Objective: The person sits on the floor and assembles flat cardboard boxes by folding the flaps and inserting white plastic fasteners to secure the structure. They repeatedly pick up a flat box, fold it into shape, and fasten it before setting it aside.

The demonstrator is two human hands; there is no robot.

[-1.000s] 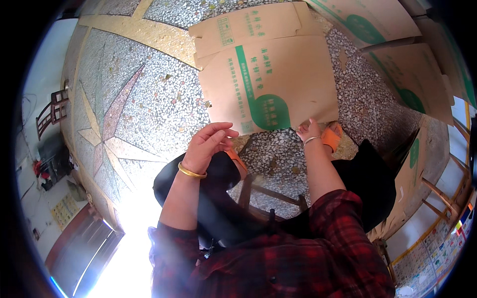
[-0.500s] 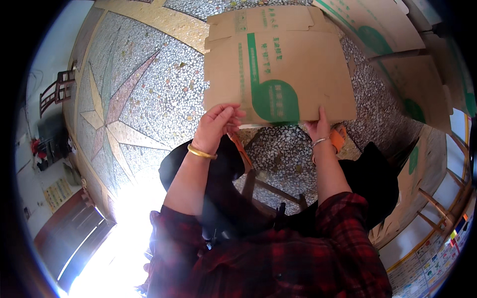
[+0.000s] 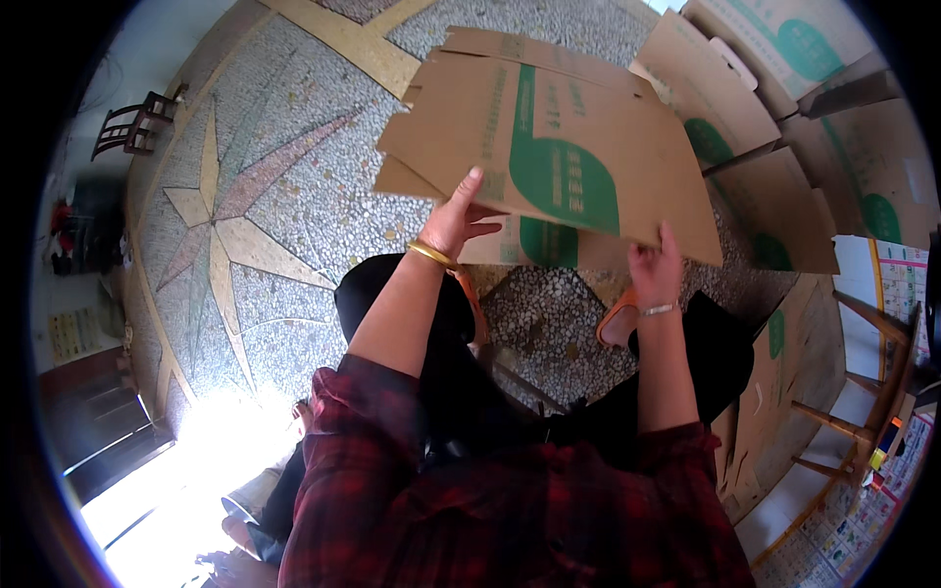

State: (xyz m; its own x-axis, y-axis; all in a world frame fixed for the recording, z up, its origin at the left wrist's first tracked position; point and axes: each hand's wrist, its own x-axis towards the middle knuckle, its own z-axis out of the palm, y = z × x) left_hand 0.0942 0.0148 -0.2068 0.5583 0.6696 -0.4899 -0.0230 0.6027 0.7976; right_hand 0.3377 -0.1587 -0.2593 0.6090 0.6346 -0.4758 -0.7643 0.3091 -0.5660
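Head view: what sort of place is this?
Likely a room in a home or small shop doubling as a packing area. Signs: a pebbled stone floor with a star inlay, a wooden chair by the wall, and printed cardboard pieces standing at the right.

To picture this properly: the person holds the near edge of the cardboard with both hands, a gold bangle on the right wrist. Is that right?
Not quite: the head view shows the gold bangle on the left wrist. The left hand and right hand do hold the cardboard by its near edge.
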